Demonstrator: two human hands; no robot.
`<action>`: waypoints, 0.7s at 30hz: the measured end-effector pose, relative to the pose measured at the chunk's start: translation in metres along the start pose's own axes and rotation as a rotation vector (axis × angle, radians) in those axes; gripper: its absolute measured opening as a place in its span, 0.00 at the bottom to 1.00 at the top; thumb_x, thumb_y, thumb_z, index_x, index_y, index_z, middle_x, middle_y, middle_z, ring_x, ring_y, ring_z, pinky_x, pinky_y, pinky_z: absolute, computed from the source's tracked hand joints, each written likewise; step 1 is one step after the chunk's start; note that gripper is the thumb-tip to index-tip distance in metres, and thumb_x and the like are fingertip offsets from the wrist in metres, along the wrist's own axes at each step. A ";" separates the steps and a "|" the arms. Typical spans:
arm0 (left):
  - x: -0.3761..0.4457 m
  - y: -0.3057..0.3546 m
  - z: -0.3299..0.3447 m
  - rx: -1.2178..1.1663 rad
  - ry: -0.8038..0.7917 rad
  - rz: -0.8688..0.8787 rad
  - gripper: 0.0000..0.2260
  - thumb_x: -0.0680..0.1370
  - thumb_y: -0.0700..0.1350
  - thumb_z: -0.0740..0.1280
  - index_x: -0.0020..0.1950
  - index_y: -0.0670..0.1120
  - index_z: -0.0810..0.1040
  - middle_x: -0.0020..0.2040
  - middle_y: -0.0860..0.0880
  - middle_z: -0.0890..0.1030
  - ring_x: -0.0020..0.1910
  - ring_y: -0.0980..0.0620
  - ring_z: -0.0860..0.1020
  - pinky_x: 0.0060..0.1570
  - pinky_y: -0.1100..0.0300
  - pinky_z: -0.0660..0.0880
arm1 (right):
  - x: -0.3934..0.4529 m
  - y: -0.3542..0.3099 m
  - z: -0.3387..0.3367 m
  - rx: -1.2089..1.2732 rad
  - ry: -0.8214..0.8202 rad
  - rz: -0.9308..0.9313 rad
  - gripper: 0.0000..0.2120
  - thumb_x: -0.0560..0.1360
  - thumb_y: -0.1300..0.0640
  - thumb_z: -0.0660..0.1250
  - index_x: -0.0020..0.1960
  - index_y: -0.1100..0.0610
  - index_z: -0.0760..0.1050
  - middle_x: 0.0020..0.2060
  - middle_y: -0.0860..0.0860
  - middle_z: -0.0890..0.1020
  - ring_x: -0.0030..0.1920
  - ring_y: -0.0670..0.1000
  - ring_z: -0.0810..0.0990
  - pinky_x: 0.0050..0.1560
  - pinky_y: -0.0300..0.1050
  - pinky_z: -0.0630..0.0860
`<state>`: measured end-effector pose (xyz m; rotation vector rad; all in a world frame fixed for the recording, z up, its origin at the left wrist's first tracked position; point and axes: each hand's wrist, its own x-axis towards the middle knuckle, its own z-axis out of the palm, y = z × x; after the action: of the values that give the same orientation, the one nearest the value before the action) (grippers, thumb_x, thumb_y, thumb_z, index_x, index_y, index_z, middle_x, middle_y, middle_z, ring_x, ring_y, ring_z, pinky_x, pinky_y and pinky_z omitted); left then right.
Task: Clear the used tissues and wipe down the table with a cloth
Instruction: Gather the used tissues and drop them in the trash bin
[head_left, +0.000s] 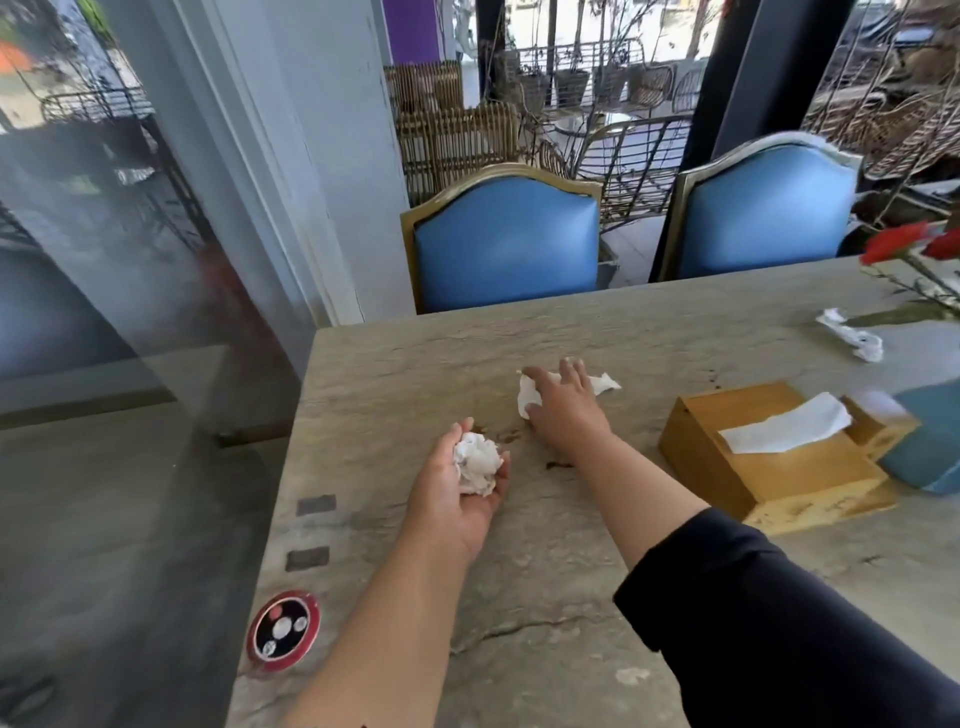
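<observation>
The stone-look table (519, 545) fills most of what I can see, a long grey-beige top with a crack running near the front edge and a few dark smears in the middle, just by the person's hands. Behind it stand two blue padded chairs (506, 244) with gilt frames, then glass, a pale pillar and wicker furniture out on the terrace. On the right sits a wooden tissue box (769, 467) with a clean sheet poking up, a blue thing beside it that I cannot make out, and red flowers (904, 241) at the edge.

As for the job, I'd say it is early: the gathering is under way and the wiping not begun, for no cloth is anywhere in sight. The left hand (457, 493) lies palm up, fingers loosely cupped round a crumpled tissue ball (477, 462). The right hand (563, 405) reaches forward, palm down, fingers spread over a second used tissue (530, 397) lying flat on the table; whether it has actually pinched it yet I cannot tell. A third twisted tissue (852, 335) lies well apart, far right near the flowers, not yet collected. The smears look like what the cloth will be needed for
</observation>
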<state>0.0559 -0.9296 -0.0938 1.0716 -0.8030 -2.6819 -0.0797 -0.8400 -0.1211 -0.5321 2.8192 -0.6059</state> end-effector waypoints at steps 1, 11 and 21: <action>0.003 -0.001 0.001 0.005 -0.006 -0.006 0.07 0.80 0.48 0.63 0.47 0.48 0.78 0.43 0.43 0.75 0.37 0.48 0.75 0.27 0.63 0.76 | 0.005 0.001 0.003 -0.004 0.006 -0.001 0.24 0.80 0.54 0.58 0.74 0.43 0.59 0.77 0.59 0.54 0.77 0.59 0.46 0.75 0.53 0.51; -0.005 -0.014 0.012 0.045 0.012 -0.007 0.07 0.80 0.48 0.62 0.46 0.48 0.77 0.40 0.46 0.77 0.36 0.49 0.76 0.31 0.60 0.77 | -0.019 -0.004 -0.007 0.268 0.265 -0.037 0.09 0.73 0.59 0.64 0.50 0.51 0.79 0.47 0.50 0.82 0.51 0.54 0.77 0.49 0.46 0.71; -0.099 -0.053 0.023 -0.058 -0.026 -0.059 0.07 0.78 0.44 0.65 0.54 0.43 0.77 0.52 0.46 0.81 0.46 0.48 0.80 0.42 0.53 0.76 | -0.168 -0.017 -0.072 1.455 -0.052 0.095 0.06 0.74 0.67 0.67 0.48 0.59 0.75 0.39 0.56 0.80 0.41 0.54 0.80 0.50 0.53 0.78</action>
<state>0.1165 -0.8435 -0.0480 1.0656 -0.7042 -2.7548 0.0589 -0.7637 -0.0281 -0.0781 1.6001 -2.1460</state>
